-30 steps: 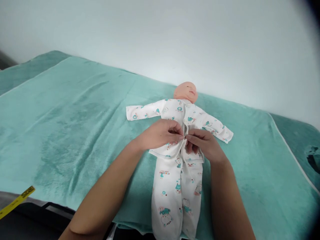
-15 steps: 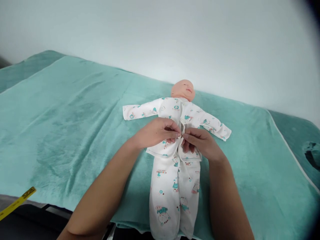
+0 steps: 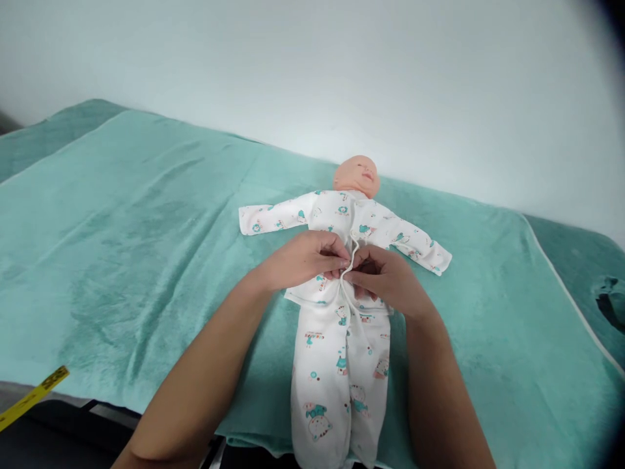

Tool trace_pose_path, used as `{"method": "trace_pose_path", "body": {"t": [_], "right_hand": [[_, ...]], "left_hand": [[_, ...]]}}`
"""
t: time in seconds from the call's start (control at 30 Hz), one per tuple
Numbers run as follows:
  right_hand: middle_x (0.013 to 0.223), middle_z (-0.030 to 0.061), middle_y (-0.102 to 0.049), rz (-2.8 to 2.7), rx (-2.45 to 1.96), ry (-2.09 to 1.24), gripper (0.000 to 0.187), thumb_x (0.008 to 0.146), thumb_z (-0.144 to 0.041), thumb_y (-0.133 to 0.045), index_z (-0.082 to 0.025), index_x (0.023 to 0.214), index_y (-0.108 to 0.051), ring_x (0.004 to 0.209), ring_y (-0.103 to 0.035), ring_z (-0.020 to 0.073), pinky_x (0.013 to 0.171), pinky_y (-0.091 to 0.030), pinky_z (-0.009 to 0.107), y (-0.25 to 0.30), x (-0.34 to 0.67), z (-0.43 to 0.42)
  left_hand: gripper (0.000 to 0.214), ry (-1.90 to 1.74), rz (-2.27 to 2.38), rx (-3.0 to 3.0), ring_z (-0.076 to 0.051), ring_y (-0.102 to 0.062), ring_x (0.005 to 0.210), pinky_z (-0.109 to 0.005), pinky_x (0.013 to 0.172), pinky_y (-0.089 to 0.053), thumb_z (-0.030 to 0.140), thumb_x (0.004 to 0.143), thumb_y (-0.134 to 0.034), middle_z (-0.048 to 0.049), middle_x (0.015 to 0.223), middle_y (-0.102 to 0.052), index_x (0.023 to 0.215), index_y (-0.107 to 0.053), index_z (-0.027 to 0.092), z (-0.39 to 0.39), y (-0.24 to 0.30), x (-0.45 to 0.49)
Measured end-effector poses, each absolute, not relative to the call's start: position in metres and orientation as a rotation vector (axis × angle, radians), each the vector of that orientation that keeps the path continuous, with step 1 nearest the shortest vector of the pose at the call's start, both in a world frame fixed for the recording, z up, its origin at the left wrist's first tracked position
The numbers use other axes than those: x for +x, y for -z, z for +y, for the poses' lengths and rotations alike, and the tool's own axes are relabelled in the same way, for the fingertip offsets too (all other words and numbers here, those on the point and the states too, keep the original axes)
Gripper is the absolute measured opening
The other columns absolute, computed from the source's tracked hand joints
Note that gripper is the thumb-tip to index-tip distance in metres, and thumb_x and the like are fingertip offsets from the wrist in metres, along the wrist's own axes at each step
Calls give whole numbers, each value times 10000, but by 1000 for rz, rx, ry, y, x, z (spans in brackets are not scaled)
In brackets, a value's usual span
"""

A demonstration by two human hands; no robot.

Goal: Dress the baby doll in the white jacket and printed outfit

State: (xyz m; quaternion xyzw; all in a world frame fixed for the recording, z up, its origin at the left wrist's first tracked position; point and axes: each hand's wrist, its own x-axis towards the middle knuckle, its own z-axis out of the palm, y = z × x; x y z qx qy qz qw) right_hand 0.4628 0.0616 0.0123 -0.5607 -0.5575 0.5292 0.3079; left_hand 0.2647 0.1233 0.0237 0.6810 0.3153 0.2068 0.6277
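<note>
A baby doll lies on its back, wearing a white printed baby shirt and matching trousers. My left hand is closed in a pinch at the shirt's front opening, by the belly. Facing it, my right hand pinches at the other side of the opening, its fingertips close to my left ones. A thin white cord runs down the shirt front between the hands, its lower part trailing faintly toward the trousers. The fingers hide the exact spot they pinch.
A green plush blanket covers the table under the doll, with a pale wall behind. Yellow tape shows at the near left edge. A dark patch appears at the far right.
The white cord now shows between my hands and below them. My right fingertips have shifted slightly left and down; my left hand stays almost in place.
</note>
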Motion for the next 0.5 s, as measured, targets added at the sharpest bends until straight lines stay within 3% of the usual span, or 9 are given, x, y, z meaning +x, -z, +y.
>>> {"method": "trace_pose_path", "body": {"t": [0.27, 0.5], "right_hand": [[491, -54, -550, -1501, -1555, -1171, 226, 787, -404, -715, -215, 801, -592, 432, -506, 106, 433, -364, 222, -6, 454, 60], [565, -62, -541, -1531, -1497, -1270, 190, 787, -344, -702, -218, 817, -564, 481, -517, 96, 463, -378, 221, -8, 457, 60]], "left_hand": [[147, -481, 858, 1710, -120, -591, 671, -216, 549, -420, 286, 774, -667, 2, 754, -669, 879, -674, 184, 119, -26, 262], [93, -527, 981, 1820, -105, -548, 633, -219, 532, -389, 204, 735, -607, 25, 726, -653, 821, -641, 200, 116, -21, 268]]}}
